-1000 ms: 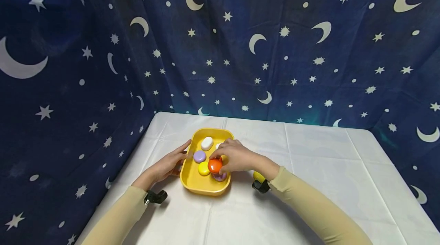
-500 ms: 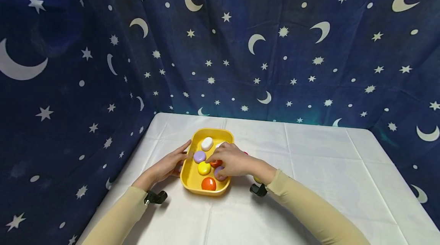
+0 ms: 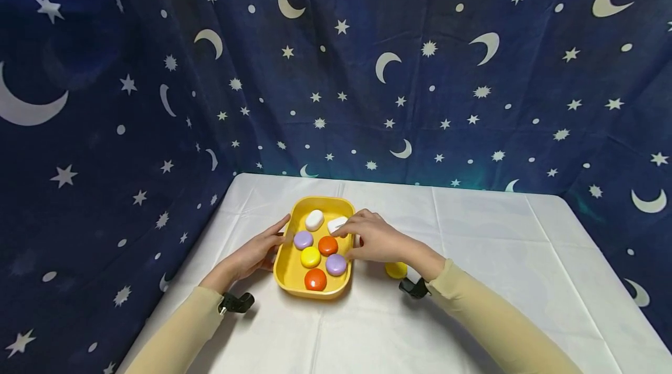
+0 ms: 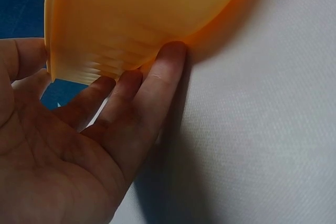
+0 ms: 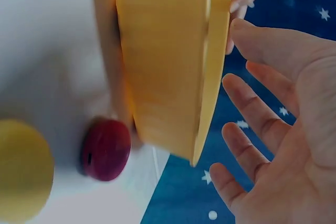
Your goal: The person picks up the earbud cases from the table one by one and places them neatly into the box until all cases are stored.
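A yellow tray (image 3: 289,287) holds several glossy rounded pieces. White ones (image 3: 314,220) lie at its far end, then a lilac piece (image 3: 303,240), a red-orange piece (image 3: 328,245) and a yellow piece (image 3: 310,257). Another lilac piece (image 3: 336,265) sits by the right wall, and an orange piece (image 3: 315,279) at the near end. My left hand (image 3: 257,254) rests against the tray's left side, fingers extended along the outer wall in the left wrist view. Over the right rim, my right hand (image 3: 375,238) holds nothing; its fingers are spread apart in the right wrist view.
To the right of the tray a yellow round object (image 3: 396,270) lies on the white-covered table (image 3: 472,280). A dark red round piece (image 5: 107,149) is beside it in the right wrist view, hidden by my right hand in the head view. Dark starry cloth (image 3: 420,100) hangs behind.
My right hand has set the orange piece down at the tray's near end, passed over the right lilac piece and drawn back to the right rim. My left hand has stayed put.
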`<state>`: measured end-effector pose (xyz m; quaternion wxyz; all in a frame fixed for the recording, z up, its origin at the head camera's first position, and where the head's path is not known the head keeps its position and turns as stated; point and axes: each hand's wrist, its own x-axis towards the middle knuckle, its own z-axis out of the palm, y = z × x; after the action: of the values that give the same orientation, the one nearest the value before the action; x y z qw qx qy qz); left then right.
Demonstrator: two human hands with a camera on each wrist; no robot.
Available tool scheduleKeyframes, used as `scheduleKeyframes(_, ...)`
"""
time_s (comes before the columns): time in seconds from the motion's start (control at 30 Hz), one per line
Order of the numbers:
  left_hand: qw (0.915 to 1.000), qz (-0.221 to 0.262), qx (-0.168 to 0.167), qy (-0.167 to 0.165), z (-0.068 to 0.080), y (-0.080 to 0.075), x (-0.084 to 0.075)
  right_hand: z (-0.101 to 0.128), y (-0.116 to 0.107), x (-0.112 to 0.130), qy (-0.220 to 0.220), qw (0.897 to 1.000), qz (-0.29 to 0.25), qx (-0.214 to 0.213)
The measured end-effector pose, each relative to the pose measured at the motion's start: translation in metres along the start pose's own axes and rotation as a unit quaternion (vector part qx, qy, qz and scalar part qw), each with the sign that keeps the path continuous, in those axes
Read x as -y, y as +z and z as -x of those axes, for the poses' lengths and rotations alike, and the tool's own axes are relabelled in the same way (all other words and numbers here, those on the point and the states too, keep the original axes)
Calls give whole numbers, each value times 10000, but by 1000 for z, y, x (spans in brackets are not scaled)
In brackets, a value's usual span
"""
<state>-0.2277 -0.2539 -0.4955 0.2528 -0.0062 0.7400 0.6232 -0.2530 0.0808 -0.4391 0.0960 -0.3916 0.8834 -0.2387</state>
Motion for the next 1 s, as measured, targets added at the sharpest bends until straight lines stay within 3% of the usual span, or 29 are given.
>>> scheduleKeyframes(0.5,10000,-8,-50,-10,-2,2,1,48,-24,-27,644,9966,-86,-510)
scheduleKeyframes(0.8,10000,14,-55,-26,-1,2,2,68,-23,-38,1049,9931,-91,-519)
scheduleKeyframes(1.0,10000,8,-67,-52,-1,2,1,77,-19,-45,999,9932,-139,-590)
